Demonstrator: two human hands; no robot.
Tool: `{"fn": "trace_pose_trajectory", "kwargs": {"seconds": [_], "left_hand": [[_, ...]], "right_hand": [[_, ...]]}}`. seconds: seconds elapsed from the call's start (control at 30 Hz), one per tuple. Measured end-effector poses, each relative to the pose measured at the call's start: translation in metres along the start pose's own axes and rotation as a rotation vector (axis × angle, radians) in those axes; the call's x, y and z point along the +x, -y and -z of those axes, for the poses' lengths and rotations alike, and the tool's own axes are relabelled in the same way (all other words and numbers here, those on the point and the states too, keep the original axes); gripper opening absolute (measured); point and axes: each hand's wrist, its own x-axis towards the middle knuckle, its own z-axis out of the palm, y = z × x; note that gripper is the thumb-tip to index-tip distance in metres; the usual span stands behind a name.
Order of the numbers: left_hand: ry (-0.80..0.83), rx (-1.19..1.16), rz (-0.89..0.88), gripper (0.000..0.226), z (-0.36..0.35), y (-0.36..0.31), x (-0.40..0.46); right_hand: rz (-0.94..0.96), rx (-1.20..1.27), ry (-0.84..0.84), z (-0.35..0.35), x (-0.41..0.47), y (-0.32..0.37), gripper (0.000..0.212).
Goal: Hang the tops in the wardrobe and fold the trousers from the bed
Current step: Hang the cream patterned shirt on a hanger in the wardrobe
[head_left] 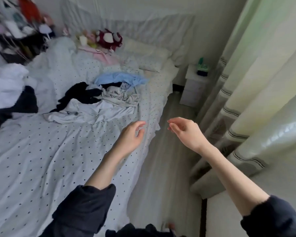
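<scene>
Both arms reach out over the near right edge of the bed, between garments by the look of it. The left hand and right hand hang loose, fingers softly curled, holding nothing. The next move calls for a reach further up the bed to the clothes heap mid-mattress: white, black and pale blue pieces tangled together. No wardrobe shows.
</scene>
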Motion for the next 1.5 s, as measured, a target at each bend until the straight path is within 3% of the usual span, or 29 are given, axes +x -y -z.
{"fn": "trace_pose_trajectory", "kwargs": {"seconds": [0.27, 0.8, 0.97, 1.13, 1.3, 1.43, 1.5], "left_hand": [[-0.139, 0.021, 0.226, 0.032, -0.005, 0.026, 0.116], [-0.202, 0.012, 0.682, 0.037, 0.028, 0.196, 0.381], [-0.334, 0.001, 0.85, 0.037, 0.016, 0.245, 0.436], [-0.575, -0.043, 0.958, 0.036, 0.005, 0.283, 0.481], [-0.744, -0.107, 1.047, 0.039, -0.001, 0.312, 0.509], [-0.793, -0.119, 1.104, 0.041, -0.003, 0.321, 0.518], [-0.825, -0.106, 1.115, 0.041, -0.002, 0.323, 0.522]], "right_hand": [[0.123, 0.048, 0.251, 0.006, 0.183, -0.019, 0.024], [0.155, -0.121, 0.631, -0.12, 0.546, -0.037, 0.029], [0.28, -0.198, 0.761, -0.185, 0.648, -0.045, 0.031], [0.407, -0.3, 0.879, -0.265, 0.711, -0.053, 0.032], [0.634, -0.483, 0.862, -0.333, 0.742, -0.054, 0.07], [0.722, -0.508, 0.884, -0.357, 0.751, -0.058, 0.028], [0.663, -0.399, 0.911, -0.352, 0.753, -0.066, 0.021]]}}
